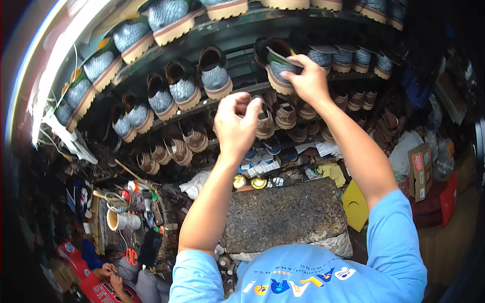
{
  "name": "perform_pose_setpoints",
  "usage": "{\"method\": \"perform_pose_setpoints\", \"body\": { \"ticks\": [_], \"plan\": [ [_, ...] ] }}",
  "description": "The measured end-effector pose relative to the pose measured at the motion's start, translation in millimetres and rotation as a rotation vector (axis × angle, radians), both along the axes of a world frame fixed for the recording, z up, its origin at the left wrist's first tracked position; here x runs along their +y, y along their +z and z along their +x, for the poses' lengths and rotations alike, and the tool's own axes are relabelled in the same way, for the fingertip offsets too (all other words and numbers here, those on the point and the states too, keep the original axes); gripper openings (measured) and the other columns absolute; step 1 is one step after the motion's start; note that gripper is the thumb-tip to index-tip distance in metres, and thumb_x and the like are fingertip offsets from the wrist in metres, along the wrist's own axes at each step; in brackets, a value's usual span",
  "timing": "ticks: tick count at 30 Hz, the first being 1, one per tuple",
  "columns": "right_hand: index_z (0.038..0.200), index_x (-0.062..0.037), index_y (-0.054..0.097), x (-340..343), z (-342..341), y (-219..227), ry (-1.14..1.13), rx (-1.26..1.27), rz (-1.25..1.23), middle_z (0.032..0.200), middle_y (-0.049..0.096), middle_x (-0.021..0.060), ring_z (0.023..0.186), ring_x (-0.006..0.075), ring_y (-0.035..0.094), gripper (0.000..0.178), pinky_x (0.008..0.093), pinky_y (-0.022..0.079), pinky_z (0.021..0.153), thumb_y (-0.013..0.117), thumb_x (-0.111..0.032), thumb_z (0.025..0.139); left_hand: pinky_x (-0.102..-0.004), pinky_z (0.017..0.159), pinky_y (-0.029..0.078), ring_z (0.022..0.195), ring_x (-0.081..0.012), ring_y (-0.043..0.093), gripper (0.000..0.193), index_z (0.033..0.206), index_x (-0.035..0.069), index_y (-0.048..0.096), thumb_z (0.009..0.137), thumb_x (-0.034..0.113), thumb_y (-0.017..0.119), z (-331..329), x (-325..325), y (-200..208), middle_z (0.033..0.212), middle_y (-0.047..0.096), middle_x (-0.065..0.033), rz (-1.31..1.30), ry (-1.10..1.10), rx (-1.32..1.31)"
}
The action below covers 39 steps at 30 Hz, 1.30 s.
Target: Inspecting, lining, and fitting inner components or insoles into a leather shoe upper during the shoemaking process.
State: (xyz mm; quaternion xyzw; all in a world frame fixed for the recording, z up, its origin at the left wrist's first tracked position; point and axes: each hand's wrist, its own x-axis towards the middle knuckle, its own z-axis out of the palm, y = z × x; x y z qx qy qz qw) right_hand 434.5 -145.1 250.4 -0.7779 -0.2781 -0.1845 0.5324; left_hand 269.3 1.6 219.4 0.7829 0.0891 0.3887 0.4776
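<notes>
while the right hand [308,78] reaches forward, its thumb and fingers are clamped on one thin, flat grey piece [285,59], held at the mouth of one blue-grey, scale-patterned shoe [279,74] with a thick tan sole; whether the thumb also touches that shoe i cannot tell. the left hand [236,121] hangs lower, its fingers loosely curled and the thumb a little apart from them, just beside one brown shoe with a pale sole [265,123].

left of the right fingers, five more blue-grey shoes [214,76] stand along the same shelf; right of them, four [342,59]. below the left fingers sit two round, yellow-topped tins [259,183], then one dark, rough-topped slab [285,212]. below the right fingers, beyond the forearm, leans one flat yellow panel [355,207]. well below and left of the left fingers are one white cup [124,221] and one pair of orange-handled scissors [131,256].
</notes>
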Motion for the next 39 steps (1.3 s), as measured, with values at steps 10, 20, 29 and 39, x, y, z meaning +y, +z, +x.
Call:
{"method": "perform_pose_setpoints", "body": {
  "ticks": [10, 20, 29, 39],
  "plan": [
    [0.113, -0.0037, 0.068, -178.6, -234.3, -109.6, 0.419, -0.015, -0.071, 0.140, 0.055, 0.0402, 0.122, 0.0491, 0.065, 0.046, 0.0463, 0.056, 0.099, 0.091, -0.006, 0.073, -0.0405, 0.085, 0.057, 0.098, -0.0321, 0.070, 0.042, 0.114, 0.002, 0.068, 0.079, 0.012, 0.087, -175.6, -52.2, -33.5, 0.109, 0.071, -0.0154, 0.314, -0.524, 0.132],
    [0.115, -0.0050, 0.076, -219.9, -256.9, -118.9, 0.587, 0.083, -0.315, 0.139, 0.061, 0.0300, 0.114, 0.0429, 0.069, 0.047, 0.0461, 0.055, 0.096, 0.089, -0.020, 0.071, -0.0500, 0.107, 0.042, 0.110, -0.0243, 0.065, 0.037, 0.115, 0.010, 0.073, 0.078, 0.009, 0.073, -209.1, -137.1, -85.5, 0.118, 0.071, -0.0067, 0.449, -0.554, 0.219],
    [0.165, 0.0008, 0.008, -183.8, -282.9, -99.8, 0.978, 1.574, 0.789, 0.166, 0.030, 0.0256, 0.152, 0.0356, 0.035, 0.142, 0.0503, 0.027, 0.125, 0.038, -0.102, 0.072, -0.0481, 0.093, 0.048, 0.111, -0.0357, 0.061, 0.052, 0.132, 0.006, 0.064, 0.090, 0.035, 0.073, -153.1, -108.7, -39.9, 0.123, 0.061, -0.0173, 0.444, -0.899, 0.366],
    [0.166, -0.0017, 0.007, -162.8, -254.9, -110.5, 0.850, 1.486, 1.271, 0.168, 0.012, 0.0334, 0.157, 0.0446, 0.017, 0.133, 0.0548, 0.016, 0.128, 0.033, -0.099, 0.078, -0.0669, 0.122, 0.016, 0.153, -0.0581, 0.014, 0.092, 0.156, -0.001, 0.038, 0.097, 0.068, 0.054, -169.7, -202.6, -58.3, 0.164, 0.020, -0.0388, 0.332, -1.095, 0.240]
  ]
}}
